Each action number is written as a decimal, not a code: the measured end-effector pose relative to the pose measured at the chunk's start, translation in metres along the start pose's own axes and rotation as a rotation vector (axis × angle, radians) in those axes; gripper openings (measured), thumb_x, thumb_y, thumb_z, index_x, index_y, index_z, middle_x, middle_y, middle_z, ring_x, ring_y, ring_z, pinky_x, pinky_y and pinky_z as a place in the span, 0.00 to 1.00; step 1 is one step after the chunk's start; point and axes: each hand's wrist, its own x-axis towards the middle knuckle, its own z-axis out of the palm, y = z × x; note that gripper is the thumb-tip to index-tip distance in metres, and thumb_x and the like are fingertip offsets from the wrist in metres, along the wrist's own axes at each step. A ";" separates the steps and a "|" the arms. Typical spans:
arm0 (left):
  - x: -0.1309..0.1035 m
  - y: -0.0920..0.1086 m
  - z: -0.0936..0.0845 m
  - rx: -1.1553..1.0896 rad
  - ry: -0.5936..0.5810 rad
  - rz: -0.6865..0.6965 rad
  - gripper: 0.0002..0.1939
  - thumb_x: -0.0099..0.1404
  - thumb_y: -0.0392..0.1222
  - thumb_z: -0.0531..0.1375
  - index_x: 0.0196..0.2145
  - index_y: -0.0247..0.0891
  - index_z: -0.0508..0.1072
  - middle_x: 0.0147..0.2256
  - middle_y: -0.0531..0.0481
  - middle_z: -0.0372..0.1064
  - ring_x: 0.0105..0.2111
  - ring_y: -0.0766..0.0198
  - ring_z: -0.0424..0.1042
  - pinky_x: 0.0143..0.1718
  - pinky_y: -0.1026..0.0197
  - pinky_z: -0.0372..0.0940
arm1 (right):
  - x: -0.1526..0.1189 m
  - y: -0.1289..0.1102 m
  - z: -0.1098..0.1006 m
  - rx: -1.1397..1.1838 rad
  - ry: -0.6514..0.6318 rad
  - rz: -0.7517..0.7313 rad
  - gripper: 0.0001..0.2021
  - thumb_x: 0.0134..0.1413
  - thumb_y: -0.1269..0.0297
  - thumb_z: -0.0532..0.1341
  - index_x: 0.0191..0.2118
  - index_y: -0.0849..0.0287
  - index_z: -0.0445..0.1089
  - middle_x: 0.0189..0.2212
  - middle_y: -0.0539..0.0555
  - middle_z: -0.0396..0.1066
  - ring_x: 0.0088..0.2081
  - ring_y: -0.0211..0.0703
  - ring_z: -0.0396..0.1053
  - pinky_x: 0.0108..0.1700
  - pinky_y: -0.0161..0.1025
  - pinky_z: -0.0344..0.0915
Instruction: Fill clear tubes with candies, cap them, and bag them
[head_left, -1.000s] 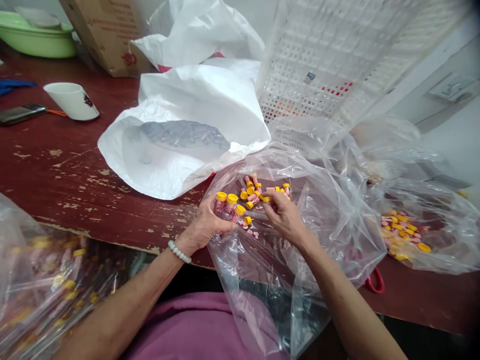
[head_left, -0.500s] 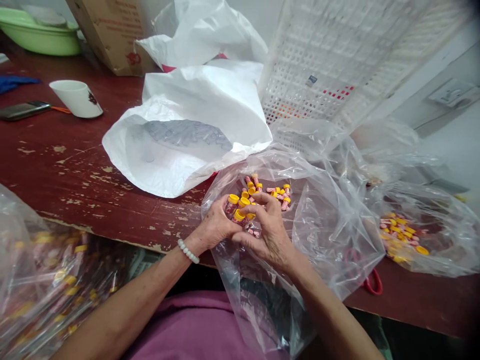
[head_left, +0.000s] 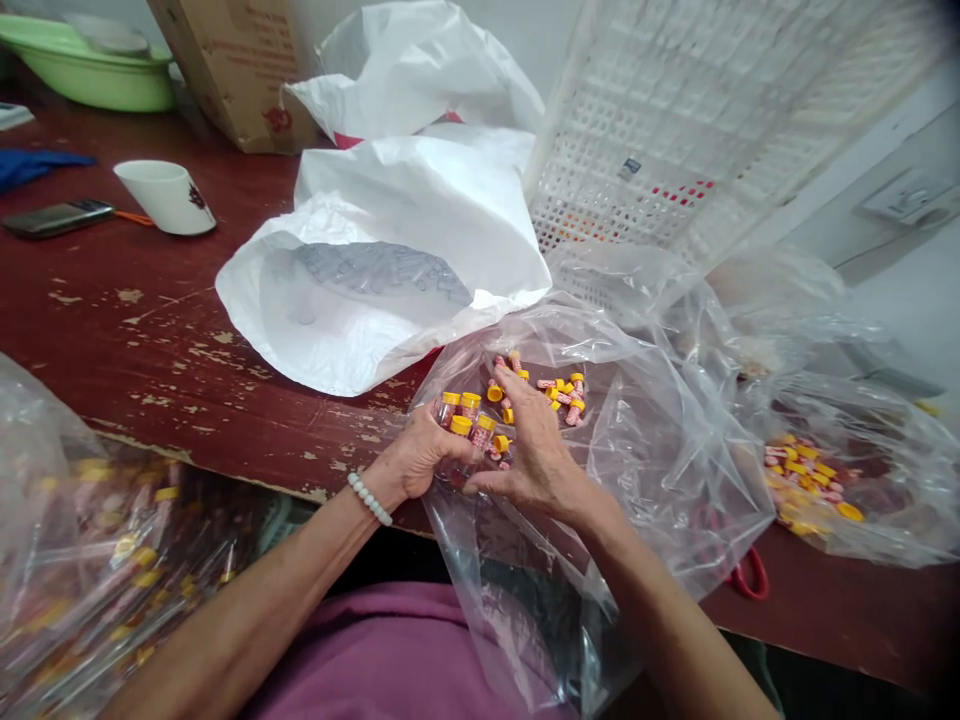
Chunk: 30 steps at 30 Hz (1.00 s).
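My left hand [head_left: 424,448] is wrapped around several small clear tubes with yellow caps [head_left: 466,425], held upright in a bunch. Pink-and-white bits show inside them. My right hand [head_left: 536,445] is just right of the bunch, its fingers stretched and apart, with nothing visible in it. Beneath both hands spreads a clear plastic bag [head_left: 645,460]. Loose yellow-capped pieces with pink-and-white bodies [head_left: 566,392] lie in it beyond my right hand; some are hidden behind its fingers.
A white sack [head_left: 382,345] gapes open at the back, clear thin items inside. To the right are another bag of capped pieces [head_left: 806,470] and red-handled scissors [head_left: 752,578]. Left stand a white cup [head_left: 165,198] and a phone [head_left: 56,218]. A white basket [head_left: 622,130] leans behind.
My right hand has come off the tubes, its fingers now straighter and reaching farther over the loose pieces. The left hand keeps its hold, shifted slightly left and down.
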 end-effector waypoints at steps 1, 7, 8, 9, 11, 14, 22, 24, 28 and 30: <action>0.000 0.000 0.000 0.006 0.004 -0.010 0.21 0.36 0.25 0.64 0.32 0.32 0.70 0.27 0.51 0.70 0.24 0.64 0.69 0.25 0.63 0.64 | 0.000 0.002 0.001 -0.016 -0.044 0.002 0.59 0.29 0.47 0.73 0.65 0.58 0.41 0.62 0.65 0.49 0.62 0.59 0.48 0.60 0.56 0.49; 0.002 -0.009 -0.002 0.093 0.097 0.039 0.21 0.35 0.22 0.62 0.30 0.33 0.67 0.25 0.55 0.68 0.24 0.68 0.66 0.25 0.67 0.62 | 0.002 -0.006 0.024 0.035 -0.019 -0.005 0.46 0.22 0.54 0.74 0.54 0.60 0.59 0.50 0.61 0.64 0.51 0.55 0.61 0.54 0.51 0.57; 0.003 -0.011 -0.002 0.093 0.098 0.040 0.21 0.34 0.22 0.62 0.30 0.33 0.67 0.26 0.55 0.68 0.24 0.68 0.66 0.25 0.67 0.62 | 0.003 -0.007 0.025 0.039 -0.007 -0.018 0.45 0.22 0.55 0.74 0.53 0.60 0.60 0.49 0.61 0.65 0.50 0.55 0.62 0.53 0.50 0.58; 0.003 -0.012 -0.003 0.083 0.094 0.037 0.21 0.34 0.23 0.62 0.30 0.33 0.67 0.26 0.55 0.69 0.24 0.68 0.67 0.25 0.67 0.63 | 0.003 -0.008 0.025 0.039 -0.013 -0.034 0.45 0.23 0.54 0.74 0.52 0.60 0.61 0.49 0.61 0.65 0.50 0.55 0.62 0.54 0.51 0.57; 0.002 -0.011 -0.004 0.060 0.087 0.020 0.21 0.34 0.24 0.63 0.30 0.33 0.67 0.26 0.55 0.69 0.24 0.67 0.67 0.24 0.68 0.62 | 0.002 -0.003 0.018 0.058 -0.057 -0.041 0.47 0.25 0.48 0.73 0.55 0.61 0.59 0.51 0.62 0.64 0.52 0.55 0.61 0.55 0.51 0.57; 0.000 -0.005 -0.004 0.091 0.117 -0.022 0.24 0.35 0.27 0.65 0.33 0.35 0.67 0.25 0.54 0.69 0.20 0.66 0.66 0.16 0.68 0.59 | -0.002 0.027 -0.003 0.046 -0.028 0.143 0.41 0.41 0.43 0.66 0.57 0.62 0.58 0.52 0.63 0.63 0.52 0.52 0.62 0.53 0.48 0.59; -0.001 0.007 0.003 0.071 0.051 -0.027 0.22 0.35 0.29 0.66 0.31 0.35 0.67 0.24 0.53 0.69 0.18 0.64 0.67 0.11 0.69 0.56 | -0.014 0.127 -0.030 -0.441 -0.129 0.818 0.19 0.58 0.51 0.54 0.44 0.62 0.68 0.39 0.62 0.72 0.42 0.51 0.70 0.41 0.41 0.62; 0.000 0.005 0.003 0.053 0.006 -0.080 0.20 0.37 0.30 0.66 0.31 0.34 0.68 0.24 0.52 0.70 0.19 0.62 0.69 0.11 0.69 0.55 | -0.011 0.124 -0.030 -0.433 -0.164 0.819 0.16 0.58 0.55 0.54 0.44 0.61 0.68 0.38 0.61 0.73 0.41 0.51 0.71 0.39 0.40 0.61; -0.001 0.005 0.004 -0.004 -0.060 -0.123 0.16 0.38 0.30 0.65 0.29 0.33 0.70 0.24 0.50 0.70 0.20 0.61 0.71 0.12 0.70 0.55 | -0.005 0.106 -0.035 -0.498 -0.248 0.723 0.17 0.56 0.63 0.54 0.49 0.66 0.63 0.43 0.67 0.71 0.42 0.53 0.71 0.39 0.41 0.61; -0.001 0.007 0.006 -0.020 -0.088 -0.144 0.14 0.38 0.30 0.65 0.27 0.33 0.71 0.24 0.49 0.70 0.20 0.61 0.71 0.12 0.69 0.56 | -0.006 0.102 -0.037 -0.499 -0.296 0.705 0.18 0.55 0.62 0.55 0.49 0.68 0.63 0.43 0.69 0.71 0.41 0.56 0.71 0.38 0.43 0.62</action>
